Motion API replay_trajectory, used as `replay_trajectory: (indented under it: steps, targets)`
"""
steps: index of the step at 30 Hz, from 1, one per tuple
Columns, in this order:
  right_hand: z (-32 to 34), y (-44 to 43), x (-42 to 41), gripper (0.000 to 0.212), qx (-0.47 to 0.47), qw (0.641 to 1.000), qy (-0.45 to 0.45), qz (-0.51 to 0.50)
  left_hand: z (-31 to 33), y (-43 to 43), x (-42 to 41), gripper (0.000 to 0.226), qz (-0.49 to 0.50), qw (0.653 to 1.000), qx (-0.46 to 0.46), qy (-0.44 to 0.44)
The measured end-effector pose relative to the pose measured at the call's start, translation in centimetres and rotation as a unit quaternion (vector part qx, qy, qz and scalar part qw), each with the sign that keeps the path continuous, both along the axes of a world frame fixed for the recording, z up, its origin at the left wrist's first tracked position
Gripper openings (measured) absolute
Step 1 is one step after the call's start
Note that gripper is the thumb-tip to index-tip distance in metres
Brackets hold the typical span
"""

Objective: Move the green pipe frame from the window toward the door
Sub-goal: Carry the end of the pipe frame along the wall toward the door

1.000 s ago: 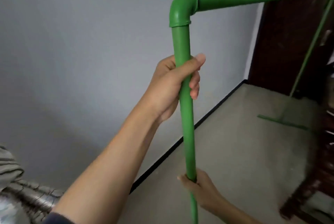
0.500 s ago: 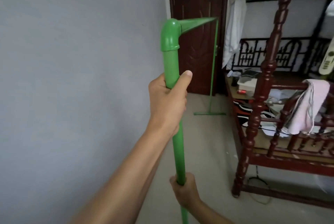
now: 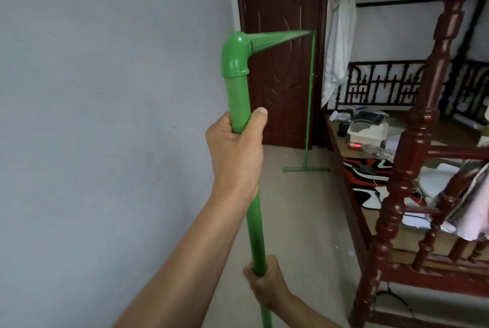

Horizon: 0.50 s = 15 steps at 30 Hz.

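Note:
The green pipe frame (image 3: pixel 256 232) stands upright in front of me. Its near post rises to an elbow joint, and a top bar runs away to a far post with a T-foot on the floor near the dark brown door (image 3: pixel 283 57). My left hand (image 3: pixel 234 153) is wrapped around the near post just below the elbow. My right hand (image 3: pixel 264 285) grips the same post lower down. The bottom of the near post is out of view.
A grey wall (image 3: pixel 105 115) runs close along the left. A dark red wooden four-poster bed (image 3: pixel 391 195) with clutter on it fills the right side. A strip of beige floor (image 3: pixel 296 208) lies between wall and bed, leading to the door.
My view has swung from the wall and floor corner round to the door and bed. Both hands keep their grip on the near post, and the frame now points along the passage.

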State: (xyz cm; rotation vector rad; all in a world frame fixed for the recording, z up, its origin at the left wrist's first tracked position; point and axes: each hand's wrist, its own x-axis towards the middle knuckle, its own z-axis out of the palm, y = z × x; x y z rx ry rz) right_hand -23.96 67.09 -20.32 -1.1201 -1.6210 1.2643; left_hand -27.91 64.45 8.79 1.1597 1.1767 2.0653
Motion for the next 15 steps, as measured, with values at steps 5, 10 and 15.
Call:
replay_trajectory:
  steps: [5, 10, 15]
  targets:
    - [-0.4, 6.2, -1.6, 0.038, -0.006, 1.0, -0.011, 0.012, -0.1, 6.4, -1.7, 0.037, 0.004, 1.0, 0.005, -0.01]
    - [-0.7, 12.6, -3.2, 0.036, -0.015, 1.0, -0.016, 0.016, -0.2, 12.5, -3.2, 0.03, 0.005, 1.0, 0.006, -0.003]
    - [-0.6, 20.7, -5.8, 0.036, -0.008, 1.0, -0.021, -0.008, 0.0, 20.7, -6.0, 0.026, -0.011, 1.0, 0.006, -0.007]
